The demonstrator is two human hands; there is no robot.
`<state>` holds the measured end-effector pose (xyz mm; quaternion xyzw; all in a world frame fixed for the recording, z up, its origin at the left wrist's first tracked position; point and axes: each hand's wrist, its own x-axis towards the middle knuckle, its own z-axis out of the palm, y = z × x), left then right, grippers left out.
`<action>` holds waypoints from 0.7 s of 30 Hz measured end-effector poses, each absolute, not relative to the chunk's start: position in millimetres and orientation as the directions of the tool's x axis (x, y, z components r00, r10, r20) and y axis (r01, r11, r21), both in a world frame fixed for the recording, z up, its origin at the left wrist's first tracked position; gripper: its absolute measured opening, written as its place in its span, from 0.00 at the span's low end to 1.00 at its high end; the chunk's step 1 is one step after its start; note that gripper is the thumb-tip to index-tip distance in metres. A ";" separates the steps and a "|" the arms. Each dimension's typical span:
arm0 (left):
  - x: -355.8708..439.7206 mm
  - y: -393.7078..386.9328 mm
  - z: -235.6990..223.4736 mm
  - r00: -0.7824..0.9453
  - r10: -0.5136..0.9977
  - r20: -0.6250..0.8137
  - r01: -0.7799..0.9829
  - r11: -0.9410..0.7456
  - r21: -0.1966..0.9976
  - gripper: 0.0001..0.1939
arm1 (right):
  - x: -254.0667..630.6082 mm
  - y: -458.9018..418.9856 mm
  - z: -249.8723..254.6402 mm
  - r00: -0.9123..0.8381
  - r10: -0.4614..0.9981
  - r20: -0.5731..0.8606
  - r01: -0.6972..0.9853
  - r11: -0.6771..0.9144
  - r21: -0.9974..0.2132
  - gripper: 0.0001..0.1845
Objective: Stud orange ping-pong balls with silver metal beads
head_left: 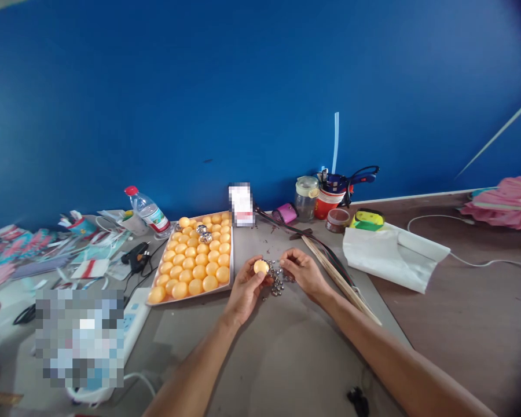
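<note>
Between the fingers and thumb of my left hand (pixel 246 288) is an orange ping-pong ball (pixel 261 267). My right hand (pixel 304 271) is at the right of it, fingertips pinched together; whatever is in the pinch is too small to make out. Beneath and between both hands lies a small pile of shiny silver metal beads (pixel 277 285). To the left, a shallow box (pixel 231 255) is filled with rows of similar orange balls (pixel 195 286). Two silver, shiny round pieces (pixel 205 237) rest on top of those balls.
Behind stand a bottle (pixel 151 213), a lidded glass jar (pixel 307 200) and red cups (pixel 329 204). Thin sticks (pixel 338 278) lie beside my right forearm, with white sheeting (pixel 386 258) farther right. A power strip (pixel 134 321) and clutter fill the left. Part of another person shows at the left edge.
</note>
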<state>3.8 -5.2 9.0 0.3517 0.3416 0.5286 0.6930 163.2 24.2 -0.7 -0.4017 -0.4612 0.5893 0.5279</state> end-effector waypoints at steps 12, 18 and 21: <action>5.6 -6.1 11.9 0.200 0.975 -0.096 -0.461 0.180 0.869 0.22 | 157.0 14.2 4.8 -0.307 0.951 -0.039 -0.389 -0.162 -0.907 0.13; 6.0 -7.0 9.1 0.219 0.972 -0.081 -0.427 0.170 0.888 0.20 | 155.8 13.7 5.6 -0.331 0.940 -0.080 -0.363 -0.205 -0.909 0.13; 5.5 -6.6 8.7 0.219 0.973 -0.075 -0.427 0.164 0.889 0.20 | 155.7 12.6 7.3 -0.353 0.932 -0.081 -0.364 -0.216 -0.906 0.13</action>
